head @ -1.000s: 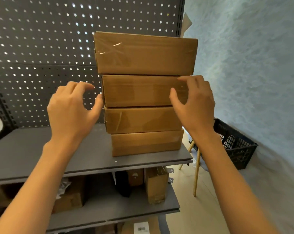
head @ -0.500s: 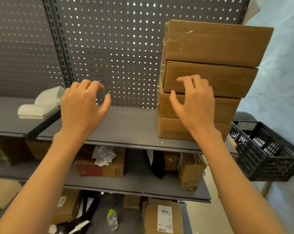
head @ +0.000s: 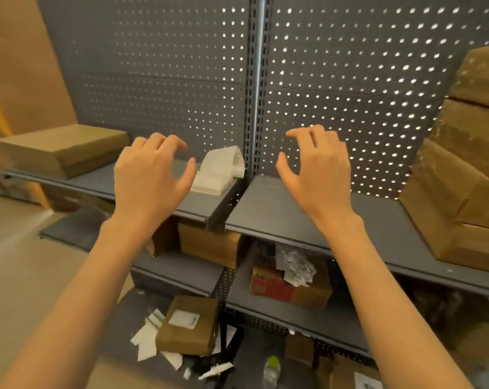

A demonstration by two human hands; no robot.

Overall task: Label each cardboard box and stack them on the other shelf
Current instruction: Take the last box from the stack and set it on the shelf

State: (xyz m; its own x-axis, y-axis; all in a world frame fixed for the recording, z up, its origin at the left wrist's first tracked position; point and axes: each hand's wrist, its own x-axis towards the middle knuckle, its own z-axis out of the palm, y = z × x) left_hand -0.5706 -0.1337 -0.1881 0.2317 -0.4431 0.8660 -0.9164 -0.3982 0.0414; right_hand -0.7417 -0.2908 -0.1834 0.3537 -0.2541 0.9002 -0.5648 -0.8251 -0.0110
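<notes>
On my view: left hand (head: 149, 181) raised before the left shelf (head: 103, 182), grip apart, fingers curled, nothing held. Right hand (head: 317, 171) raised over the right shelf (head: 279, 209), grip apart, likewise bare. Stack of cardboard boxes (head: 462, 169) at far right on the right shelf. Single cardboard box (head: 61, 148) at far left on the left shelf. White label pad (head: 218, 174) between my hands, near the shelf divider.

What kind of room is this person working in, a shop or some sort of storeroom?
Most likely a storeroom or packing area. Grey metal shelves stand against a perforated back panel, cardboard boxes are stacked at the right, and a pile of white labels lies on the shelf. Lower shelves hold loose parcels and paper scraps.
</notes>
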